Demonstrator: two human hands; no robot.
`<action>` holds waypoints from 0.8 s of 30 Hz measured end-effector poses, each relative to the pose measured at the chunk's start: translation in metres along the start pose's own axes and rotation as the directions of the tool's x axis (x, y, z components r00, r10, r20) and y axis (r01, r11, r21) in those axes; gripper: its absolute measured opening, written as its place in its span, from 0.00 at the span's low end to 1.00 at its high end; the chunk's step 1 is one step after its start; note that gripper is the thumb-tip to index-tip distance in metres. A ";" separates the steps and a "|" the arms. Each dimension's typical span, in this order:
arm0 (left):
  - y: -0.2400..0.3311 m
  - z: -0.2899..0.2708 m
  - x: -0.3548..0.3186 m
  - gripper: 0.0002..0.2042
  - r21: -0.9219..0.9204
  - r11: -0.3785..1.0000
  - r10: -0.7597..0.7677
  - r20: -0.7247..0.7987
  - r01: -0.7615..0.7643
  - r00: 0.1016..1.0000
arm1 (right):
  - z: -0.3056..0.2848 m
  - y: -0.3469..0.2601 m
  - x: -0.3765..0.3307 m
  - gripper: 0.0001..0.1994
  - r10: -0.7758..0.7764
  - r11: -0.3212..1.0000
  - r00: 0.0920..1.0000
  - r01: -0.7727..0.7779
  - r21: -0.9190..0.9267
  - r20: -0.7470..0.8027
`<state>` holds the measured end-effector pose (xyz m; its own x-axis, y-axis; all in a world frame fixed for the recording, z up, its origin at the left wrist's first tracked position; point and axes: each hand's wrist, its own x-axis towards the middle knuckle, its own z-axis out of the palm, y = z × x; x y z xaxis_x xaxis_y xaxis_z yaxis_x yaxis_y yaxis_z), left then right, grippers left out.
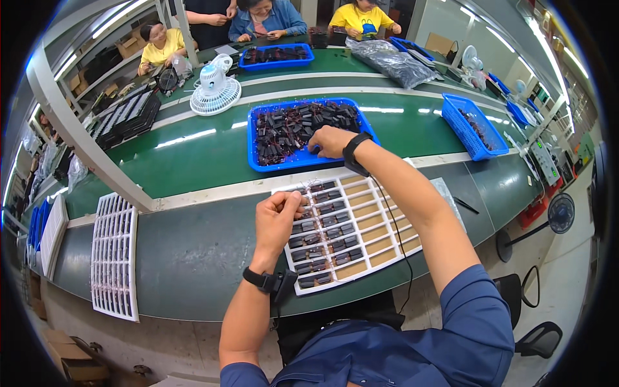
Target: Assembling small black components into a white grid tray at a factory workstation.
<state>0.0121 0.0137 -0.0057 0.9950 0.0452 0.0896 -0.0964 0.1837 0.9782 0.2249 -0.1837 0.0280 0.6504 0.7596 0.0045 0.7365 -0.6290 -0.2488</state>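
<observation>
Your left hand curled over white tray; can't tell if gripping. Right hand in blue tub among black parts; grip hidden. Tray's left two columns mostly filled, right ones bare.

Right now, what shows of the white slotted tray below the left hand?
The white tray looks like plastic, a grid of narrow slots, lying flat on the green tabletop. Dark wired pieces sit in its left columns; tan base shows farther right. The left hand is at its far-left corner, contact unclear.
</observation>
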 end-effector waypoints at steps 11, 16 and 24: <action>-0.005 -0.006 0.002 0.10 0.039 0.999 -0.001 0.005 0.001 1.000 | 0.007 0.004 0.016 0.09 0.062 0.997 0.997 -0.060 -0.058 0.036; 0.005 -0.014 0.002 0.09 0.014 1.000 0.006 -0.013 -0.005 1.000 | 0.000 0.001 0.006 0.08 0.065 0.996 0.993 -0.071 -0.054 -0.099; 0.042 -0.056 0.059 0.08 0.406 0.913 0.006 0.065 -0.032 0.998 | -0.037 -0.051 -0.104 0.11 0.461 0.653 0.780 0.025 0.757 -0.424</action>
<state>0.0651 0.0794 0.0297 0.9940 -0.0172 0.1076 -0.1087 -0.2320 0.9666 0.1265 -0.2363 0.0759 0.9256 0.2322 0.2990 0.3562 -0.2668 -0.8955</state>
